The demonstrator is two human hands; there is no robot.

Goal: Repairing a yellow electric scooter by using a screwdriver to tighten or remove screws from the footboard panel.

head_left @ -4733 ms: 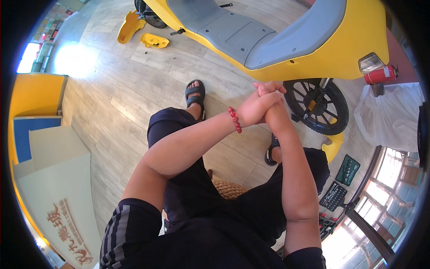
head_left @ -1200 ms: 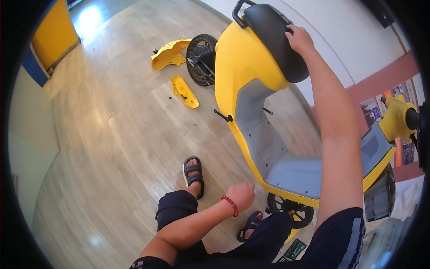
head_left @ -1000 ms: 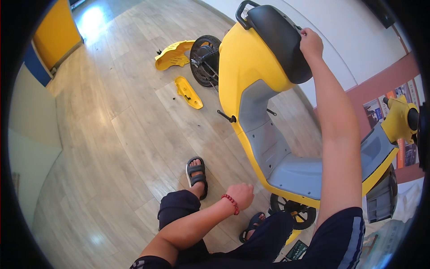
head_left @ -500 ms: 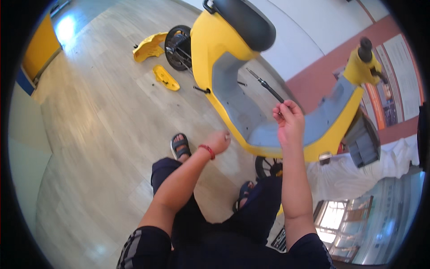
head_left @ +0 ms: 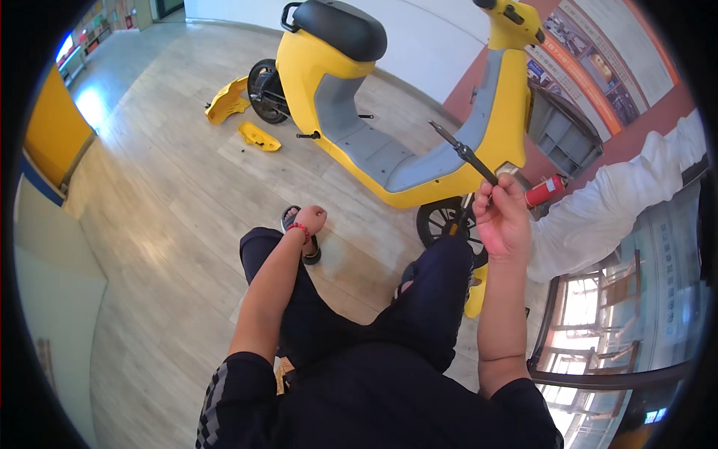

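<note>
My right hand (head_left: pixel 505 213) is raised, its fingers pinched round the black handle of a slim screwdriver (head_left: pixel 467 153). The metal tip points up and to the left, away from me. My left hand (head_left: pixel 313 219), with a red band at the wrist, is closed over my left foot; its palm is hidden, so I cannot tell what it holds. Ahead stands a yellow and grey electric scooter (head_left: pixel 396 196) with a black seat (head_left: pixel 340 30). Its front wheel (head_left: pixel 434 221) is just beyond my right knee. Neither hand touches the scooter.
Two yellow body panels (head_left: pixel 226 101) (head_left: pixel 259 138) lie on the floor by the rear wheel (head_left: pixel 267 91). At the right are a red fire extinguisher (head_left: pixel 544 191), a white cloth (head_left: pixel 591 198) and a glass panel (head_left: pixel 658 299). A grey compartmented tray (head_left: pixel 565 135) is beside the scooter's front.
The view has shifted, so the scooter appears higher and further left, and the extinguisher has come into sight. My left hand has drawn back to the left. The screwdriver remains in my right hand.
</note>
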